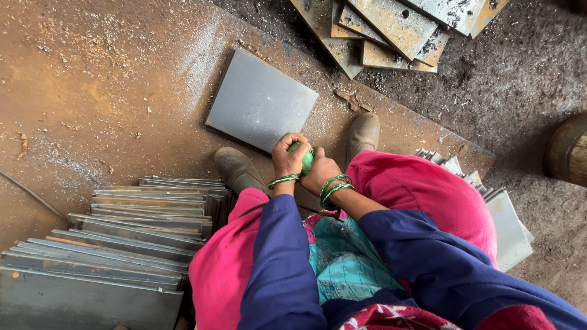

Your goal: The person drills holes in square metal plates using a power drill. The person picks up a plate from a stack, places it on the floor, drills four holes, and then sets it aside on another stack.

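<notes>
**Both hands clamping a green tool over a grey steel plate**

Head view: I am looking straight down past blue sleeves and pink trousers at two hands meeting near the middle of the frame. The left hand (288,157) is wrapping its fingers tight around a green tool (306,160), of which I am seeing only a small green part between the hands. The right hand (320,173) is pressing in against it from the 4 o'clock side, closed around the same tool; most of the tool's body is hidden, so I cannot tell what kind it is. Green bangles (333,187) are sitting on both wrists.

The tool is hovering at the near edge of a grey steel plate (260,100), which is lying flat on the rusty floor sheet (92,91) at 11 o'clock from the hands. Whether the tool is touching the plate I cannot tell. Two worn brown shoes are flanking the hands: the left shoe (237,171) at 9 o'clock, the right shoe (363,131) at 1 o'clock.

A stack of grey plates (122,244) is filling the 8 o'clock corner. A heap of rusty plates (391,30) is lying at 12 o'clock, and more plates (507,226) are leaning at 3 o'clock beside the right knee.
</notes>
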